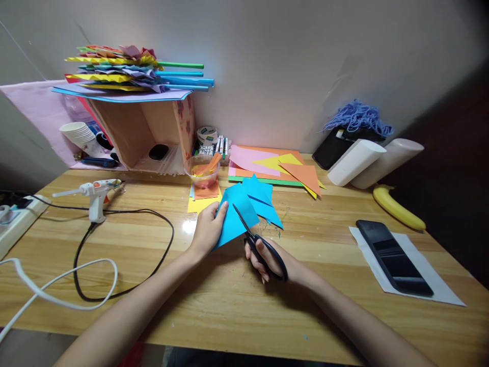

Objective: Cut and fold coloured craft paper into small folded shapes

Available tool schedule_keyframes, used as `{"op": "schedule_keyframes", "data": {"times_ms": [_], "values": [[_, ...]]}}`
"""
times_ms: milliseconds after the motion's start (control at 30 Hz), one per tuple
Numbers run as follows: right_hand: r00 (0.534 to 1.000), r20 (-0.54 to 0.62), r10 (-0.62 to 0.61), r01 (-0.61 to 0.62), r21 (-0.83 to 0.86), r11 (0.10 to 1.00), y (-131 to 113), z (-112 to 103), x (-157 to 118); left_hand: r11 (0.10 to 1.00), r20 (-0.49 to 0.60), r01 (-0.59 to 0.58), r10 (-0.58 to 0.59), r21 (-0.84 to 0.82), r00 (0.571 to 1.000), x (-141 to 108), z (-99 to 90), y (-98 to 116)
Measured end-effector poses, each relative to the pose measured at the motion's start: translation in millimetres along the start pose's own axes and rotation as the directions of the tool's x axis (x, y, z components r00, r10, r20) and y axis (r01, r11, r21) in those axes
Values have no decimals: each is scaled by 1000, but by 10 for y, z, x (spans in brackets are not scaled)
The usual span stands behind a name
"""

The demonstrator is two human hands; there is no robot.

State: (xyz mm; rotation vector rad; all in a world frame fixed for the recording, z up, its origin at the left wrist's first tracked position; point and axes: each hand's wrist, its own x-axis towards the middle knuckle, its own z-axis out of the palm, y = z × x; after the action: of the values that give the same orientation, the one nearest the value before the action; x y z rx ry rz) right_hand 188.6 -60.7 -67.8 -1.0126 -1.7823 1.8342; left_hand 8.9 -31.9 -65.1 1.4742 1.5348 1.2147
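A sheet of blue paper is pinched at its left edge by my left hand, thumb on top. My right hand grips a pair of black-handled scissors, fingers in the loops. One scissor blade lies over the sheet's right part, pointing up and left; where the other blade runs is hidden by the paper. Just behind the sheet, cut pieces of blue paper lie on the wooden table, some with pointed tips.
A white glue gun with looping cables stands left. Behind are a clear bowl of paper scraps, an open cardboard box topped with paper flowers, and coloured paper. To the right lie a phone and a banana.
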Motion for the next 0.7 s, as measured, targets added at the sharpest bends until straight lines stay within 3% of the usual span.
{"op": "schedule_keyframes", "data": {"times_ms": [200, 433, 700], "values": [[999, -34, 13, -13, -2, 1000, 4, 25, 17, 1000, -17, 1, -1, 16, 1000, -10, 5, 17], [988, -99, 118, -107, 106, 989, 95, 43, 58, 999, -15, 30, -31, -28, 999, -2, 7, 13], [997, -74, 39, -39, -4, 999, -17, 43, 27, 987, 102, 72, -58, -145, 993, -20, 38, 36]]}}
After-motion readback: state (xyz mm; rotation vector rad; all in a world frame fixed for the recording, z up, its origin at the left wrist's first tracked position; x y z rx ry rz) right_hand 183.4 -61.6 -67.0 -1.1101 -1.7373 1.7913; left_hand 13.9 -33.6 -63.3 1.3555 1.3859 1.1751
